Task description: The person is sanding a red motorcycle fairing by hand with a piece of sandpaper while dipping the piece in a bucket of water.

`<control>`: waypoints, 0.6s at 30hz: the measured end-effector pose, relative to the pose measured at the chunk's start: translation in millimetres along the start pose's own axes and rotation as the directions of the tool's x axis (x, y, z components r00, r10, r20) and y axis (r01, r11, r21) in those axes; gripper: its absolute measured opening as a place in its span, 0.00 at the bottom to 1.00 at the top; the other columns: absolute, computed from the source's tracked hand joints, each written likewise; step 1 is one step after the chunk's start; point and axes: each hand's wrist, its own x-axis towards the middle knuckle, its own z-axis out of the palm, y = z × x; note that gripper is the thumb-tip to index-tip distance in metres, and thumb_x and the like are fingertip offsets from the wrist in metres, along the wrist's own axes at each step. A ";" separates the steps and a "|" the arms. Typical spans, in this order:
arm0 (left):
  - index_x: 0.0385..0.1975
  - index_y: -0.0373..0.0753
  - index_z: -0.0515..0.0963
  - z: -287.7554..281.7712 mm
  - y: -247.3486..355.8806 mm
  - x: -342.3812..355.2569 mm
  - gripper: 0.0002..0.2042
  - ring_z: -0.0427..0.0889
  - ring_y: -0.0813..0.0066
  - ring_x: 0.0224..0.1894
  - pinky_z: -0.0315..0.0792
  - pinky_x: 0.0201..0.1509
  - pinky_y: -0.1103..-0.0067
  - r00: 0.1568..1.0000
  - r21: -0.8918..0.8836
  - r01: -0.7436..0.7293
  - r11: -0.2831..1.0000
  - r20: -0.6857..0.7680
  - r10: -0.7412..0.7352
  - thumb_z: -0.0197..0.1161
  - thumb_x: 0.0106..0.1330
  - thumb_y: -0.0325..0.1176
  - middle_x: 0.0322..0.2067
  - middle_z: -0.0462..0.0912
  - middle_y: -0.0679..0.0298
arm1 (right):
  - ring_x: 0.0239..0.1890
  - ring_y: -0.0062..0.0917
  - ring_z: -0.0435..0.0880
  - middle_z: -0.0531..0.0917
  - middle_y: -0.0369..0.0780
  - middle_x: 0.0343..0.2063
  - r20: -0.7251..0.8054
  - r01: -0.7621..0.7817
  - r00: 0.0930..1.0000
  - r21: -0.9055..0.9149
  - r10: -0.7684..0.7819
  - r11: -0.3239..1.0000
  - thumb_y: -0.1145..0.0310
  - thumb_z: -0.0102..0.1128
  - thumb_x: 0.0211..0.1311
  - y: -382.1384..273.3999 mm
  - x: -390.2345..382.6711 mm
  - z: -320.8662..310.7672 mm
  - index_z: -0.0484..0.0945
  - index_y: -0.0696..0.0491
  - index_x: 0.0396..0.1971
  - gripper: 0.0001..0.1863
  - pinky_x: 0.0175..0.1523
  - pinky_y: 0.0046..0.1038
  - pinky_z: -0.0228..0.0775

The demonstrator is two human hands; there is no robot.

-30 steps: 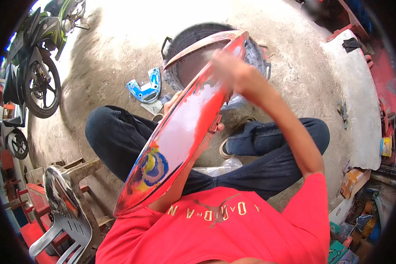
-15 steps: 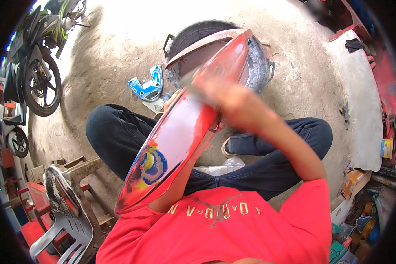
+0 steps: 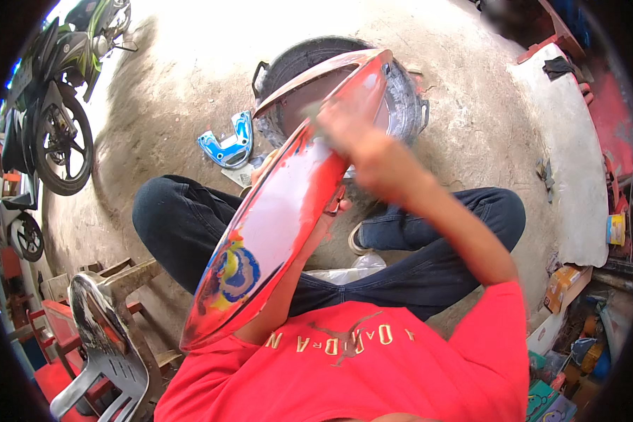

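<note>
The right hand [image 3: 355, 141] is motion-blurred and pressed flat on the upper face of a long red motorcycle body panel [image 3: 281, 204]; whether it grips anything cannot be told. The left hand [image 3: 334, 207] is mostly hidden behind the panel, fingers curled round its far edge, supporting it from below. The panel runs diagonally from the person's chest up to a dark round basin [image 3: 408, 105] on the ground, its tip over the basin. A blue and white body part [image 3: 226, 144] lies on the concrete left of the basin. A motorcycle [image 3: 56, 105] stands far left.
</note>
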 end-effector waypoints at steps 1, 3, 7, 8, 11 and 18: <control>0.61 0.46 0.71 5.2 -3.6 3.0 0.16 0.72 0.72 0.49 0.65 0.51 0.64 0.998 -0.007 0.011 1.000 0.060 -0.010 0.50 0.79 0.44 0.51 0.77 0.68 | 0.71 0.41 0.73 0.74 0.52 0.68 -0.048 0.147 0.988 0.057 -0.145 0.987 0.80 0.50 0.62 -24.9 -4.1 0.9 0.70 0.60 0.69 0.31 0.74 0.37 0.66; 0.60 0.46 0.71 68.8 -12.9 7.3 0.16 0.71 0.72 0.48 0.64 0.50 0.65 0.744 0.029 -0.169 0.985 -0.652 0.147 0.50 0.79 0.43 0.50 0.77 0.67 | 0.70 0.42 0.74 0.74 0.52 0.67 -0.020 0.205 0.979 0.075 -0.204 0.976 0.81 0.51 0.63 -28.6 -10.5 -4.4 0.70 0.61 0.69 0.31 0.73 0.37 0.68; 0.62 0.45 0.69 2.2 -3.6 -2.0 0.17 0.72 0.67 0.50 0.65 0.51 0.65 0.999 0.200 -0.019 0.980 -0.045 0.029 0.48 0.79 0.43 0.55 0.76 0.65 | 0.70 0.40 0.75 0.75 0.50 0.67 0.030 -0.005 1.000 -0.035 0.006 0.999 0.80 0.49 0.67 43.7 9.1 -11.5 0.69 0.60 0.70 0.29 0.72 0.38 0.69; 0.62 0.45 0.70 3.5 5.4 0.1 0.17 0.72 0.68 0.51 0.65 0.51 0.65 0.991 0.131 0.048 0.990 0.116 -0.064 0.48 0.79 0.43 0.56 0.76 0.65 | 0.70 0.39 0.75 0.75 0.50 0.67 0.055 -0.119 0.991 -0.058 0.123 0.991 0.80 0.48 0.68 48.3 12.7 -13.7 0.68 0.59 0.70 0.29 0.72 0.38 0.69; 0.62 0.45 0.70 41.4 -4.1 0.9 0.18 0.72 0.69 0.52 0.65 0.50 0.66 0.977 -0.027 -0.024 0.999 -0.212 0.017 0.49 0.79 0.43 0.56 0.76 0.65 | 0.70 0.40 0.74 0.75 0.50 0.67 0.025 0.154 0.988 0.048 -0.155 0.987 0.79 0.50 0.66 -26.5 -9.1 -5.0 0.69 0.59 0.70 0.30 0.74 0.38 0.67; 0.65 0.44 0.70 17.6 -2.1 -2.0 0.21 0.73 0.67 0.57 0.63 0.53 0.63 0.993 -0.094 0.025 0.995 0.113 -0.014 0.51 0.77 0.45 0.61 0.76 0.60 | 0.70 0.37 0.74 0.75 0.50 0.68 0.010 -0.029 1.000 -0.016 0.029 0.999 0.79 0.51 0.66 46.4 -7.2 -1.2 0.68 0.58 0.70 0.30 0.72 0.38 0.69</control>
